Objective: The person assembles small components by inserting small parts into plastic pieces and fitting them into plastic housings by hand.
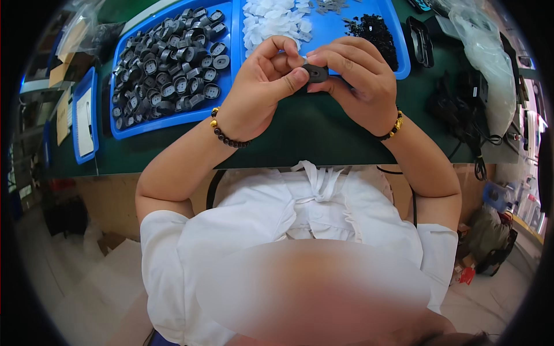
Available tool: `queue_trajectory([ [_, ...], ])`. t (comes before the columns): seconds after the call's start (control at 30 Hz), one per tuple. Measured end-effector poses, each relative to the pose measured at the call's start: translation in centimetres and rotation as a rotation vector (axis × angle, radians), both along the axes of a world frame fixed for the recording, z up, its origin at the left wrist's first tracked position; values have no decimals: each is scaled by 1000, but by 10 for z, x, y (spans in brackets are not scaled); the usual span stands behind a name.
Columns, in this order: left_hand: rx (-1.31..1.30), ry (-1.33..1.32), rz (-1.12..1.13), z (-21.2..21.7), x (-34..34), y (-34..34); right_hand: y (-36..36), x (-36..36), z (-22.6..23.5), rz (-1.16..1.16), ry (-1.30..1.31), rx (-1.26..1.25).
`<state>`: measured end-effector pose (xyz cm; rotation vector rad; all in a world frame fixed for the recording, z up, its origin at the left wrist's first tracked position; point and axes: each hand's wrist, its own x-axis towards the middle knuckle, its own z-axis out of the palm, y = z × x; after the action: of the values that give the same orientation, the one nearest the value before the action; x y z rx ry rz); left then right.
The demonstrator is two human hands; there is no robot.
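Between my two hands, above the green table, is a small dark grey plastic housing [315, 73] with a rounded outline and a small slot in its face. My left hand [271, 72] pinches its left side with thumb and fingers. From the other side my right hand [358, 75] grips it, thumb below and fingers on top. Something small and pale shows at the left fingertips, too small to name. Just beyond the hands, a blue tray [235, 52] holds many similar dark housings [173, 63], white translucent pieces [274, 23] and tiny black parts [375, 40].
Right of the tray lie an open black case [419, 41], a bundle of black cables [461, 109] and clear plastic bags [490, 63]. At the left is a smaller blue tray [85, 115] with a white paper and a pen. The green table's [323, 141] near edge runs before my body.
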<state>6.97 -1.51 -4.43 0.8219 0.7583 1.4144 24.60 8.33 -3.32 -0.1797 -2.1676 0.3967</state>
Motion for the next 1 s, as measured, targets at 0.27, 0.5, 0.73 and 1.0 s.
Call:
queue_trajectory([
  [0.27,109,256,48,16,-5,3,8,0,2,-11,-11,28],
  [0.5,444,2039,844,68,-96,4,46,16,-12,-214,-173,-88],
  [0.73,-138,2376,885,64,-94,-1,53,10,-21,-124,-446,-25],
  [1.0,264,1375,231,32,-17,7,56,6,-14,60,-539,-266],
])
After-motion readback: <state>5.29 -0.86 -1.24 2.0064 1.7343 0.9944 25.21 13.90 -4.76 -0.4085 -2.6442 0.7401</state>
